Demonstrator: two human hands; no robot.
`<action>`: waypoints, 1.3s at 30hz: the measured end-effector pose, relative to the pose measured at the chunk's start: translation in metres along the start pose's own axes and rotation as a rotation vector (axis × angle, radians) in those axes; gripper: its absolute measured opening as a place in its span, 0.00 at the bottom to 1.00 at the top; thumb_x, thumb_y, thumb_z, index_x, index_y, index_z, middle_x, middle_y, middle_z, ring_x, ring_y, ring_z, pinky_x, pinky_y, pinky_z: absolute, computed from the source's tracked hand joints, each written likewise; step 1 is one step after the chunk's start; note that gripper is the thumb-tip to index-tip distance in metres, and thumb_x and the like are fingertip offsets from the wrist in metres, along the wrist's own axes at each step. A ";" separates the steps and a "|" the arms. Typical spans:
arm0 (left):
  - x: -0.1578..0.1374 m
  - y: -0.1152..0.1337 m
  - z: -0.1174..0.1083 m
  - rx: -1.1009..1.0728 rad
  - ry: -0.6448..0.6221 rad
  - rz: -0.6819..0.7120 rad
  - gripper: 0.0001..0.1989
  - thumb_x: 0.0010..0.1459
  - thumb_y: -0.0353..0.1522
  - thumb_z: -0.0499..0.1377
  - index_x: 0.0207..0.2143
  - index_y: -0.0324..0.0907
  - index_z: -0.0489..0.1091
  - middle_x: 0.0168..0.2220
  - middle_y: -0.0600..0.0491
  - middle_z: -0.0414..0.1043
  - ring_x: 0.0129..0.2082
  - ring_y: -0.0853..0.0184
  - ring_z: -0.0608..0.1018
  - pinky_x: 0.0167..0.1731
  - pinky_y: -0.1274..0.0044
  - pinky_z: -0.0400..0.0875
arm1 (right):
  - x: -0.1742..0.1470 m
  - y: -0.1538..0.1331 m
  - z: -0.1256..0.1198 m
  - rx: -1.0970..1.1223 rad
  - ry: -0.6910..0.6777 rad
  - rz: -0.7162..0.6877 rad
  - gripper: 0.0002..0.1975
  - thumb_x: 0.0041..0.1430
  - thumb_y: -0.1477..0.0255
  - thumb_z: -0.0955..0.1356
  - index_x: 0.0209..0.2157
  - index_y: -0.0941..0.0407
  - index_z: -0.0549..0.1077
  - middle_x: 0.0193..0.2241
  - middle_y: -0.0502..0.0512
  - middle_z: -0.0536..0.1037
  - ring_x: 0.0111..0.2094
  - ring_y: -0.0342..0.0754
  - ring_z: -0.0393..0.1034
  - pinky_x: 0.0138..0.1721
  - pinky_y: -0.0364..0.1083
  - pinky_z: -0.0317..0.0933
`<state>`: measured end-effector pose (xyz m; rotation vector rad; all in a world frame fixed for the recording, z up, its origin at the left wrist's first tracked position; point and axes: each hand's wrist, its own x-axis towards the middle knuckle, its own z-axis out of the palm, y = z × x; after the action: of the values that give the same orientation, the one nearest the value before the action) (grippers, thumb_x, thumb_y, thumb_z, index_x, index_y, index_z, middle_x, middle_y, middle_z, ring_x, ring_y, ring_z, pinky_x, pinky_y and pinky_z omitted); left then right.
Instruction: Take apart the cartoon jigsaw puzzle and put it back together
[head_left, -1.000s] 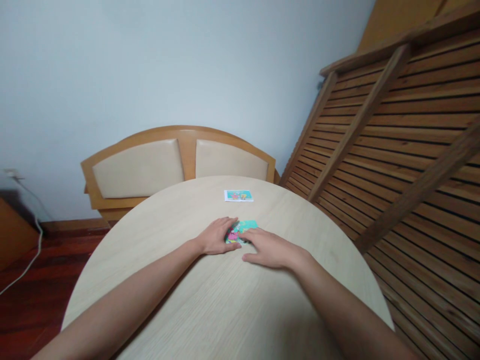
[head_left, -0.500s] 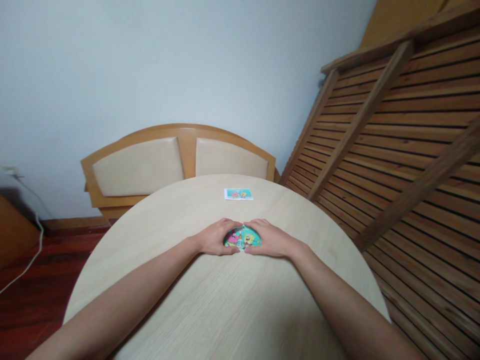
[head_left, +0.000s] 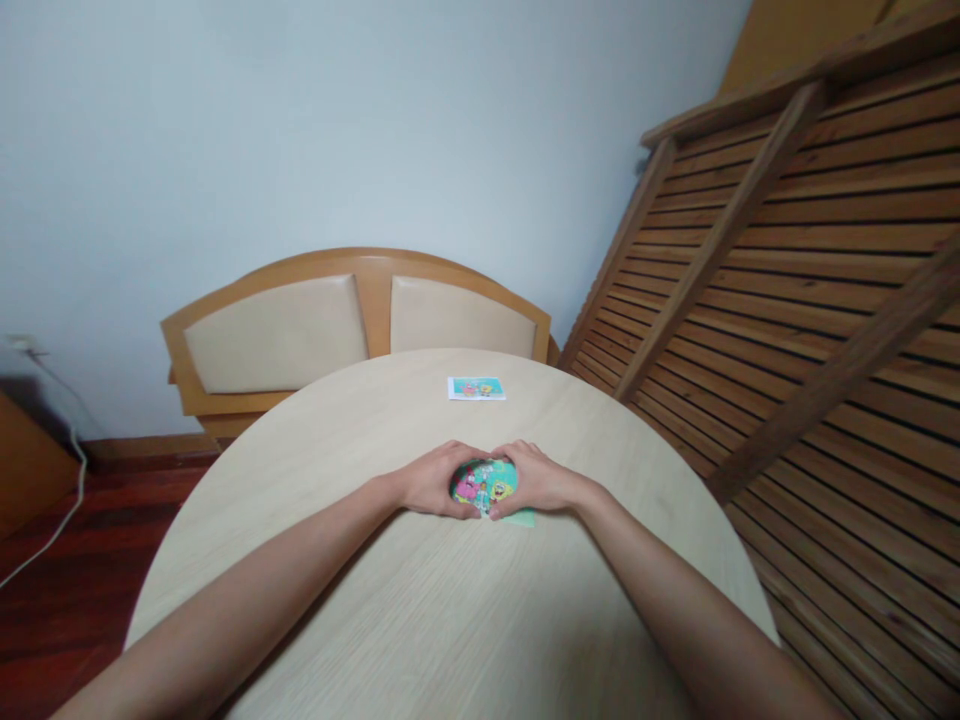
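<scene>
A turquoise cartoon jigsaw puzzle (head_left: 484,488), with a pink figure on its left and a yellow one on its right, lies between my hands. My left hand (head_left: 439,482) curves around the left side, thumb at the near edge and fingers at the far edge. Around the right side, my right hand (head_left: 536,480) grips in the same way, the fingertips of both hands nearly meeting. A pale green corner of the puzzle shows below my right thumb. Both palms hide the outer parts, and seams between pieces are hard to make out.
The puzzle rests on a round pale wooden table (head_left: 360,600). Farther back lies a small card (head_left: 477,388) with a similar cartoon picture. Beyond are a padded headboard (head_left: 277,335) and, at the right, a leaning slatted wooden frame (head_left: 750,300).
My hands have shifted slightly toward me and closer together around the puzzle. A green corner now sticks out below my right hand. The card has stayed put.
</scene>
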<state>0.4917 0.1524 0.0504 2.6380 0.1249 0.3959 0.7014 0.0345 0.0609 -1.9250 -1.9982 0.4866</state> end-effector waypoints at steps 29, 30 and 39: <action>-0.003 0.004 0.009 -0.046 -0.001 0.035 0.50 0.45 0.51 0.71 0.64 0.40 0.57 0.57 0.39 0.67 0.55 0.49 0.71 0.56 0.61 0.66 | 0.007 0.003 0.001 0.363 0.050 0.287 0.13 0.53 0.64 0.72 0.29 0.61 0.80 0.24 0.52 0.79 0.25 0.44 0.68 0.25 0.40 0.57; -0.003 0.004 0.009 -0.040 0.001 0.039 0.49 0.45 0.51 0.71 0.64 0.40 0.57 0.57 0.39 0.67 0.54 0.49 0.71 0.56 0.61 0.66 | 0.007 0.004 0.001 0.385 0.031 0.270 0.13 0.52 0.64 0.72 0.29 0.61 0.80 0.24 0.52 0.79 0.25 0.44 0.68 0.25 0.40 0.58; -0.003 0.004 0.011 -0.004 0.035 0.062 0.48 0.46 0.50 0.71 0.63 0.40 0.57 0.56 0.39 0.68 0.54 0.49 0.72 0.54 0.61 0.67 | 0.004 0.001 -0.005 0.344 -0.021 0.105 0.14 0.54 0.62 0.70 0.27 0.60 0.78 0.22 0.50 0.76 0.25 0.43 0.65 0.25 0.41 0.56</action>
<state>0.4925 0.1441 0.0422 2.6367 0.0528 0.4622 0.7040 0.0383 0.0647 -1.8180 -1.6972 0.8214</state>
